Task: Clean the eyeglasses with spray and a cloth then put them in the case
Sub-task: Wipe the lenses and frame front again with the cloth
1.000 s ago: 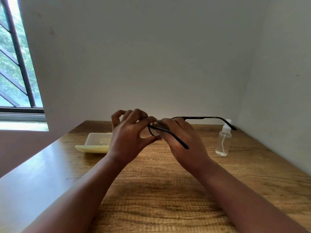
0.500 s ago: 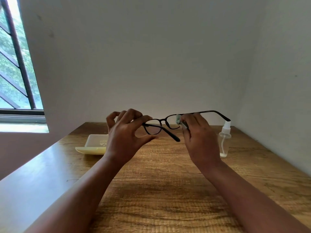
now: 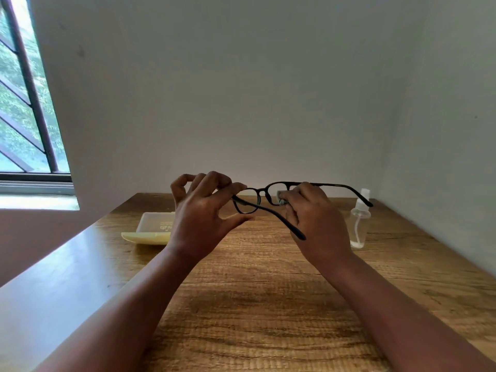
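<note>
Black-framed eyeglasses (image 3: 259,193) hang in the air above the wooden table (image 3: 268,304), both temples unfolded. My left hand (image 3: 204,210) pinches the left corner of the frame between thumb and forefinger. My right hand (image 3: 314,218) presses a small grey cloth (image 3: 281,197) against the right lens; most of the cloth is hidden in the fingers. A clear spray bottle (image 3: 359,224) with a white nozzle stands upright just right of my right hand. The open pale yellow glasses case (image 3: 153,229) lies on the table behind my left hand.
White walls close the table off at the back and on the right. A barred window (image 3: 24,103) is at the upper left. The table's left edge runs diagonally toward me.
The glasses have turned from edge-on to facing me and spread wider. My right hand slid rightward along the frame onto the right lens with the cloth.
</note>
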The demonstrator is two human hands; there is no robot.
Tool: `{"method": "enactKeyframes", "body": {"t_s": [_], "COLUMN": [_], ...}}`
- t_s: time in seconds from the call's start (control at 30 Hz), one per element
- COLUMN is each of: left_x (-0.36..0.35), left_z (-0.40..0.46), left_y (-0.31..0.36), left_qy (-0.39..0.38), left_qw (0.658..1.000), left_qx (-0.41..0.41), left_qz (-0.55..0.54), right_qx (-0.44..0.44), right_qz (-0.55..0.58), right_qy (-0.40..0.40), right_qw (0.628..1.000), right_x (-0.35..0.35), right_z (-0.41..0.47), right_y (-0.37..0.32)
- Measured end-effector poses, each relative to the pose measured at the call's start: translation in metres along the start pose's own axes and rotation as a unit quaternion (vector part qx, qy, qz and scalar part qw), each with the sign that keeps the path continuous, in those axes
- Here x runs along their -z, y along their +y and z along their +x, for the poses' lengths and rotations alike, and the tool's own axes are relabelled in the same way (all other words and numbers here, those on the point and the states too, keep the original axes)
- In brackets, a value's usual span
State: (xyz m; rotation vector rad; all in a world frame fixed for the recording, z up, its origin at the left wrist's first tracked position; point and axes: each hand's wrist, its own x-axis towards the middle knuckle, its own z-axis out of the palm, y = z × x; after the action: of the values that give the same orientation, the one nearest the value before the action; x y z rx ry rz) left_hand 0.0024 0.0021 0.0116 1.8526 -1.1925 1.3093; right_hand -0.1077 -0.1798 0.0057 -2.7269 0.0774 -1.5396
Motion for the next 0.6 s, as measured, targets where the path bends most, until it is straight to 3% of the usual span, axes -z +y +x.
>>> {"method": "enactKeyframes", "body": {"t_s": [0.27, 0.4, 0.5, 0.6], "left_x": [0.0000, -0.0005, -0.0012, 0.0001], "left_z": [0.0003, 0.0006, 0.0000, -0.0006], "left_y": [0.0042, 0.0074, 0.0072, 0.0038], "left_qy": [0.002, -0.002, -0.006, -0.010], "left_qw": [1.000, 1.000, 0.999, 0.999], "left_qx": [-0.012, -0.027, -0.030, -0.028], "left_qz": [0.003, 0.007, 0.018, 0.024], "right_qx": [0.037, 0.040, 0.032, -0.009], "right_qz": [0.030, -0.050, -0.101, -0.067], "right_qy": [0.013, 0.028, 0.006, -0.030], "right_qw": [0.999, 0.998, 0.994, 0.997], "right_x": [0.0025, 0.0030, 0.0017, -0.0002], "right_z": [-0.0005, 0.0042, 0.0034, 0.0005], "right_y": [-0.0066, -0.0036, -0.0039, -0.0065]}}
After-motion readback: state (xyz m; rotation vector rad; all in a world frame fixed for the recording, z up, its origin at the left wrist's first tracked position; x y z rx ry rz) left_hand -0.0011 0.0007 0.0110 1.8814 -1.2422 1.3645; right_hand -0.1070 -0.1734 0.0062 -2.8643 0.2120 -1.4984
